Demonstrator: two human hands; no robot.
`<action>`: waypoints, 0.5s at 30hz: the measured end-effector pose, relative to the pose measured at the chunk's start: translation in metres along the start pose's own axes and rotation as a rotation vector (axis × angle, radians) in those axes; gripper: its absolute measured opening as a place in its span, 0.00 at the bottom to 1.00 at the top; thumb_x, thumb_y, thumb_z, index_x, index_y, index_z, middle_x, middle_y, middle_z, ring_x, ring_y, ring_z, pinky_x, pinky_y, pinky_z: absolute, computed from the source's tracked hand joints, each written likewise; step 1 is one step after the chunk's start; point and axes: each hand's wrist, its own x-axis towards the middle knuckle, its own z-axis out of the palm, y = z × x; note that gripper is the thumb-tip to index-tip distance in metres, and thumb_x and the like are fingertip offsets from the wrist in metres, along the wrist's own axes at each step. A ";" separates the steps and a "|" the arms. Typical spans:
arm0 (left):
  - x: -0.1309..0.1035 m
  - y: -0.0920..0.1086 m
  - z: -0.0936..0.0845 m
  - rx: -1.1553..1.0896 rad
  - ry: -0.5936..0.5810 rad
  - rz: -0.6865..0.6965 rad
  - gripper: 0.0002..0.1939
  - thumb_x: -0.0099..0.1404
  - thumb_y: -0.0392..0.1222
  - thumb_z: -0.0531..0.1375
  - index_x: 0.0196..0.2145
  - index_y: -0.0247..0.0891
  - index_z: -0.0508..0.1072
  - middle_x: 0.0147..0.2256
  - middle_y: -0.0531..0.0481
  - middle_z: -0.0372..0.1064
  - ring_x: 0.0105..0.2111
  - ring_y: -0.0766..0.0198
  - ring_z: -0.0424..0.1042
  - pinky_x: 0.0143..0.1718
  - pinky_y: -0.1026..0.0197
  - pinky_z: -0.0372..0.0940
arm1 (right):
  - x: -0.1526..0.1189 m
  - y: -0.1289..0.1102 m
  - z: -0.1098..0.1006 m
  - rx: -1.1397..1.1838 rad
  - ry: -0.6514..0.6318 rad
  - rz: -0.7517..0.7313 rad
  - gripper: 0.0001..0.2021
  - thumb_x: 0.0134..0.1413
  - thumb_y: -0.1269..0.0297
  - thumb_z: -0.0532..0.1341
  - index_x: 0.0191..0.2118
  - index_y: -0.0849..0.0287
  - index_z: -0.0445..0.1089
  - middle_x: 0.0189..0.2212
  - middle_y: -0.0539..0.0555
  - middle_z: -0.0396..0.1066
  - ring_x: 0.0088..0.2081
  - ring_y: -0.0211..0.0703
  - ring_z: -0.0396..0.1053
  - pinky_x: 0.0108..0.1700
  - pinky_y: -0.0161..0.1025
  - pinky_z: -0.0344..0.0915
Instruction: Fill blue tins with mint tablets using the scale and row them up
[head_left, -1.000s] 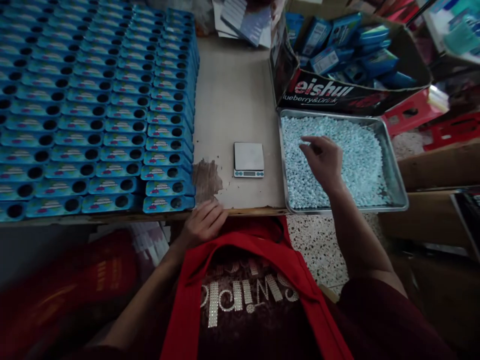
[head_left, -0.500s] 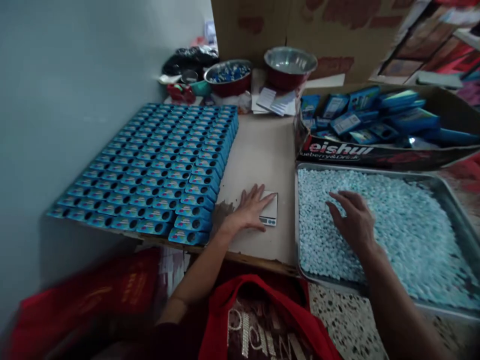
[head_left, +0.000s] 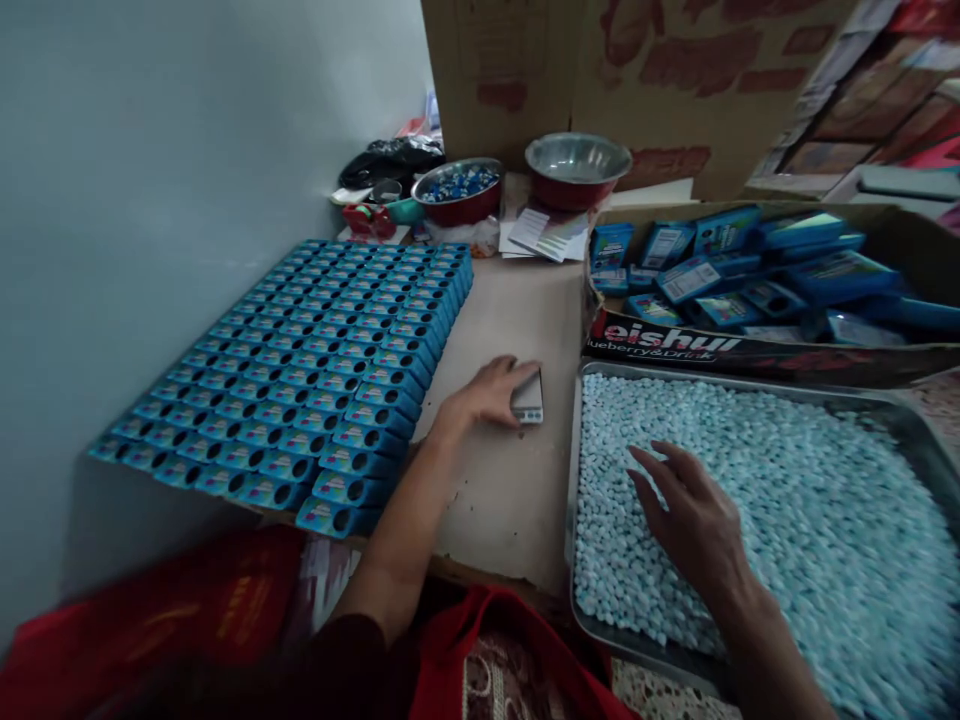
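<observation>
My left hand (head_left: 491, 392) is at a small digital pocket scale (head_left: 531, 398) on the table, its thumb and fingers around the scale's left part and covering it. The scale's pale plate and a strip with buttons show on the right. Over the metal tray (head_left: 576, 480) hovers my right hand (head_left: 690, 510), fingers apart and slightly bent, with nothing in it. Small pale blue-white pellets (head_left: 817, 500) fill the tray. Left of my left hand, blue open-topped small boxes (head_left: 300, 370) stand in tight rows.
Behind the tray, a cardboard carton (head_left: 660, 345) holds blue packages (head_left: 705, 275). At the back are a bowl of small blue wrapped pieces (head_left: 459, 185), another steel bowl (head_left: 577, 160), papers (head_left: 544, 235) and a black bag (head_left: 394, 160). A wall (head_left: 187, 150) borders the left.
My left hand was spread flat over the scale; now its fingers are closed round it, and the scale has slid farther back on the table. My right hand stays over the pellets.
</observation>
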 end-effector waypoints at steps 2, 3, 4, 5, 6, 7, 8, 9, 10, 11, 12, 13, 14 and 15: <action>0.063 -0.017 -0.029 0.020 0.008 -0.010 0.70 0.51 0.48 0.81 0.85 0.40 0.57 0.75 0.28 0.62 0.74 0.29 0.66 0.77 0.38 0.65 | 0.000 0.001 -0.002 -0.019 -0.026 0.026 0.10 0.80 0.66 0.66 0.58 0.59 0.82 0.54 0.66 0.83 0.44 0.55 0.87 0.44 0.48 0.83; 0.096 -0.025 -0.044 0.034 0.004 -0.015 0.70 0.49 0.47 0.80 0.84 0.39 0.57 0.74 0.28 0.63 0.74 0.28 0.65 0.77 0.38 0.65 | -0.001 0.002 -0.003 -0.031 -0.038 0.039 0.10 0.81 0.66 0.65 0.59 0.59 0.82 0.54 0.66 0.83 0.45 0.54 0.86 0.44 0.48 0.83; 0.129 -0.031 -0.058 0.053 -0.026 -0.017 0.71 0.47 0.47 0.80 0.84 0.39 0.57 0.74 0.29 0.63 0.75 0.28 0.65 0.76 0.39 0.65 | -0.001 0.004 -0.003 -0.044 -0.046 0.050 0.10 0.82 0.66 0.64 0.59 0.59 0.81 0.54 0.65 0.83 0.45 0.54 0.86 0.44 0.47 0.83; 0.159 -0.038 -0.070 0.079 -0.060 -0.007 0.72 0.46 0.47 0.80 0.84 0.39 0.56 0.74 0.30 0.63 0.75 0.28 0.65 0.76 0.39 0.66 | -0.002 0.005 -0.004 -0.057 -0.052 0.057 0.10 0.82 0.65 0.64 0.59 0.59 0.81 0.55 0.65 0.83 0.45 0.53 0.86 0.43 0.46 0.82; 0.187 -0.043 -0.081 0.113 -0.091 -0.003 0.73 0.45 0.48 0.79 0.84 0.40 0.55 0.75 0.31 0.63 0.74 0.29 0.66 0.76 0.40 0.66 | -0.003 0.007 -0.004 -0.068 -0.057 0.062 0.10 0.83 0.65 0.63 0.60 0.59 0.80 0.55 0.64 0.83 0.45 0.53 0.86 0.43 0.46 0.82; 0.211 -0.048 -0.089 0.149 -0.108 0.002 0.73 0.45 0.49 0.79 0.84 0.40 0.55 0.75 0.32 0.63 0.74 0.30 0.66 0.76 0.41 0.65 | -0.004 0.008 -0.004 -0.079 -0.063 0.065 0.10 0.83 0.66 0.63 0.60 0.59 0.80 0.55 0.64 0.83 0.46 0.53 0.86 0.43 0.46 0.81; 0.231 -0.052 -0.094 0.182 -0.117 0.010 0.73 0.45 0.49 0.79 0.84 0.41 0.55 0.76 0.32 0.62 0.74 0.31 0.66 0.76 0.42 0.65 | -0.005 0.010 -0.003 -0.086 -0.068 0.066 0.10 0.83 0.66 0.63 0.60 0.59 0.79 0.55 0.64 0.83 0.46 0.52 0.86 0.43 0.46 0.81; 0.247 -0.056 -0.097 0.208 -0.122 0.020 0.72 0.45 0.50 0.78 0.84 0.40 0.56 0.76 0.33 0.61 0.74 0.32 0.66 0.76 0.43 0.65 | -0.006 0.011 -0.002 -0.092 -0.077 0.068 0.10 0.84 0.66 0.62 0.61 0.59 0.79 0.55 0.64 0.82 0.47 0.52 0.86 0.43 0.45 0.81; 0.260 -0.061 -0.098 0.224 -0.127 0.033 0.72 0.45 0.50 0.78 0.84 0.40 0.56 0.77 0.32 0.61 0.74 0.33 0.66 0.76 0.44 0.65 | -0.008 0.013 0.000 -0.097 -0.084 0.073 0.10 0.84 0.65 0.62 0.61 0.58 0.79 0.55 0.63 0.82 0.46 0.51 0.85 0.43 0.45 0.80; 0.270 -0.065 -0.097 0.229 -0.138 0.052 0.72 0.45 0.50 0.78 0.84 0.38 0.56 0.77 0.32 0.60 0.74 0.34 0.66 0.76 0.45 0.65 | -0.009 0.014 0.001 -0.102 -0.093 0.078 0.10 0.84 0.65 0.61 0.61 0.58 0.78 0.56 0.63 0.82 0.46 0.50 0.85 0.43 0.45 0.80; 0.278 -0.069 -0.095 0.223 -0.155 0.075 0.73 0.44 0.51 0.78 0.84 0.37 0.55 0.77 0.31 0.61 0.74 0.34 0.67 0.76 0.45 0.65 | -0.010 0.016 0.002 -0.109 -0.103 0.085 0.11 0.85 0.65 0.61 0.61 0.57 0.78 0.56 0.63 0.82 0.45 0.49 0.85 0.43 0.44 0.80; 0.284 -0.073 -0.092 0.209 -0.170 0.097 0.73 0.44 0.52 0.78 0.84 0.36 0.55 0.76 0.31 0.62 0.73 0.35 0.67 0.76 0.45 0.65 | -0.011 0.017 0.003 -0.116 -0.113 0.094 0.11 0.85 0.64 0.61 0.62 0.57 0.78 0.57 0.63 0.82 0.44 0.49 0.85 0.43 0.44 0.80; 0.289 -0.077 -0.089 0.188 -0.180 0.116 0.74 0.45 0.54 0.78 0.84 0.36 0.55 0.76 0.32 0.63 0.72 0.35 0.68 0.76 0.45 0.65 | -0.011 0.018 0.003 -0.126 -0.126 0.105 0.11 0.85 0.64 0.61 0.62 0.56 0.77 0.57 0.63 0.81 0.44 0.49 0.85 0.43 0.45 0.81; 0.293 -0.080 -0.086 0.167 -0.186 0.127 0.75 0.45 0.56 0.78 0.84 0.37 0.54 0.75 0.32 0.63 0.72 0.35 0.69 0.76 0.44 0.65 | -0.011 0.019 0.003 -0.137 -0.138 0.117 0.11 0.85 0.63 0.61 0.62 0.56 0.77 0.57 0.63 0.81 0.45 0.50 0.85 0.43 0.45 0.81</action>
